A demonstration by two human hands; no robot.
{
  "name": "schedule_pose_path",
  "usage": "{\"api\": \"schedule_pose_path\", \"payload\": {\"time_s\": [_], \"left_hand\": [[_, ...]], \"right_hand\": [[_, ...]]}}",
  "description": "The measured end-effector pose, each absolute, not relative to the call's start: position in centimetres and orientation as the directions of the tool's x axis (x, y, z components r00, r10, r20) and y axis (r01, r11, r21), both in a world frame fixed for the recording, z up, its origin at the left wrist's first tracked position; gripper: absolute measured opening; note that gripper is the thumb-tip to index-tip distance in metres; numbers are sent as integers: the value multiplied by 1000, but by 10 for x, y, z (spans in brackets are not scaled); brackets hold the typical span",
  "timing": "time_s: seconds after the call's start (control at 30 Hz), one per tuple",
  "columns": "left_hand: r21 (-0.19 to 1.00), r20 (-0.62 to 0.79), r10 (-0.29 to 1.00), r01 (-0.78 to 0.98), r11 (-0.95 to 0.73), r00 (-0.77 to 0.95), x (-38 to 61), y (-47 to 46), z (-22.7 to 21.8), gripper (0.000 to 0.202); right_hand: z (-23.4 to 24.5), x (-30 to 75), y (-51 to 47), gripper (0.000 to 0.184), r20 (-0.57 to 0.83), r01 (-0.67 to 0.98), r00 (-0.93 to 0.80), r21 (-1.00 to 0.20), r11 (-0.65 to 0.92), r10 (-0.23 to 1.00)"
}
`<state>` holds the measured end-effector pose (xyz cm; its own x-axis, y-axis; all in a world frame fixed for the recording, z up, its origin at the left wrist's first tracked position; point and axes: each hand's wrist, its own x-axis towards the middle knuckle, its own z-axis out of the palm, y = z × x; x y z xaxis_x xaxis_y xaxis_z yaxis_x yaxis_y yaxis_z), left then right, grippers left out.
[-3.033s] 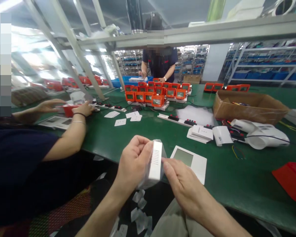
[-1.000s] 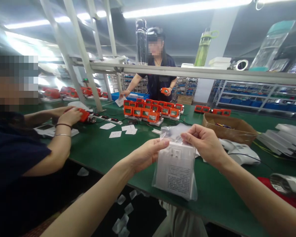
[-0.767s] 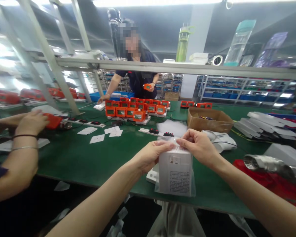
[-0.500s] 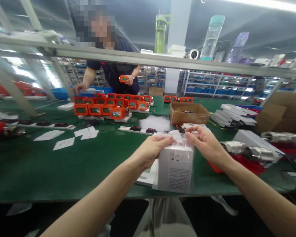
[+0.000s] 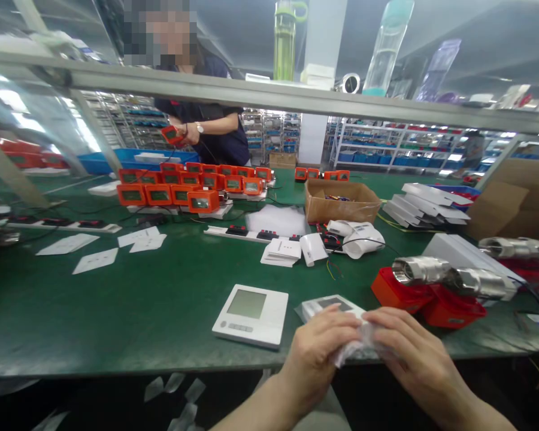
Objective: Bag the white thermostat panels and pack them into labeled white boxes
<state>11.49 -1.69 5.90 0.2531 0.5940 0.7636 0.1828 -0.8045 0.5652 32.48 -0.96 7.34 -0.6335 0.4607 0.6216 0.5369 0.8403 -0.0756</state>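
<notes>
My left hand (image 5: 320,346) and my right hand (image 5: 408,353) rest together at the near edge of the green table (image 5: 161,299). Both press down on a white device sealed in a clear plastic bag (image 5: 330,306), pinching the bag's crumpled end between them. Most of the bagged device is hidden under my hands. A second white thermostat with a grey screen (image 5: 251,306) lies bare on the table just left of my left hand, untouched.
A red part holding shiny metal fittings (image 5: 431,287) sits right of my hands. A cardboard box (image 5: 341,200), white paper stacks (image 5: 282,251) and rows of orange devices (image 5: 184,185) lie farther back. A person across the table holds an orange device (image 5: 173,134).
My hands have lowered the bagged device from upright in the air to flat on the table's near edge. The view swung right, and the person at my left is out of sight.
</notes>
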Motion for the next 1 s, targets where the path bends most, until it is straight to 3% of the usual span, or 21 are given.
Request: {"api": "schedule_pose_path", "payload": {"time_s": [0.1, 0.2, 0.37, 0.5, 0.57, 0.63, 0.67, 0.73, 0.87, 1.0], "left_hand": [[396, 776, 488, 293, -870, 399, 117, -22, 36, 17], [324, 686, 488, 374, -869, 539, 118, -21, 17, 19], [288, 563, 534, 456, -842, 630, 108, -27, 8, 25], [246, 591, 501, 451, -858, 632, 77, -39, 29, 38], [266, 572, 564, 517, -814, 595, 52, -38, 44, 35], [316, 537, 683, 633, -707, 495, 23, -28, 58, 27], [360, 529, 739, 678, -641, 418, 8, -19, 65, 25], [456, 519, 821, 735, -502, 238, -19, 7, 75, 23], [526, 571, 821, 765, -371, 5, -59, 63, 77, 30], [521, 602, 795, 789, -326, -69, -77, 90, 53, 32]], "right_hand": [[50, 338, -20, 21, 573, 545, -703, 54, 836, 421], [31, 351, -23, 28, 549, 571, -723, 132, 810, 420], [16, 355, -17, 35, 423, 644, -719, 104, 758, 552], [31, 346, -13, 26, 453, 644, -709, 102, 758, 541], [49, 341, -14, 18, 460, 606, -742, 148, 782, 487], [71, 335, -14, 30, 446, 570, -772, 169, 804, 453], [81, 332, -12, 35, 444, 570, -769, 153, 807, 460], [100, 321, -3, 29, 450, 604, -729, 71, 794, 515], [126, 281, 45, 19, 358, 677, -669, -66, 733, 651], [138, 227, 113, 17, 164, 747, -658, 21, 664, 735]]}}
